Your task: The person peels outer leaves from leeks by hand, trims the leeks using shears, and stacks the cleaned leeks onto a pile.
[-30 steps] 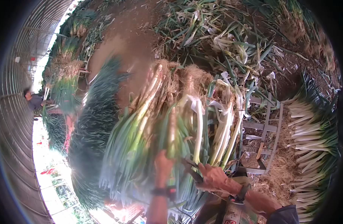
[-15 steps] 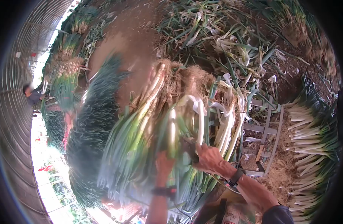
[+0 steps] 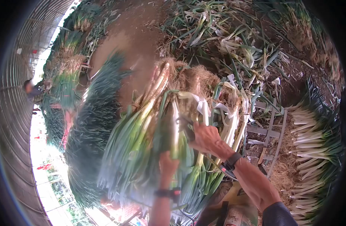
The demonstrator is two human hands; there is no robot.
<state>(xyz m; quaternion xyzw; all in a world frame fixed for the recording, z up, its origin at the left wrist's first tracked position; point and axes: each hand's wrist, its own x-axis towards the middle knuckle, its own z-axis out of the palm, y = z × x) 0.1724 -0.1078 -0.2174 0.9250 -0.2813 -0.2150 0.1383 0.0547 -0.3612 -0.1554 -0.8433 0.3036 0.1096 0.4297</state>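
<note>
Among a heap of long green onions (image 3: 137, 130) I work with both hands. My left hand (image 3: 168, 165), slightly blurred, is closed round the green part of one green onion (image 3: 175, 118), whose white shaft points away from me. My right hand (image 3: 206, 138) is wrapped round a dark hand tool (image 3: 187, 129) with a thin, bent tip; its exact kind is unclear. That tip lies close beside the white shaft. A loose, pale peeled layer (image 3: 191, 96) bends over near the shaft's far end. Tangled roots (image 3: 195, 77) fringe the heap's far edge.
At the right, cleaned green onions (image 3: 304, 137) lie in a row beside a metal frame (image 3: 270, 132). Stripped leaves (image 3: 222, 35) litter the ground ahead. A large dark-green bundle (image 3: 95, 128) is on the left. Another person (image 3: 31, 90) is at the far left.
My right hand has moved up and slightly left with the tool, nearer the shaft's white end. Loose leaves by the shaft's far end have shifted. My left hand has hardly moved.
</note>
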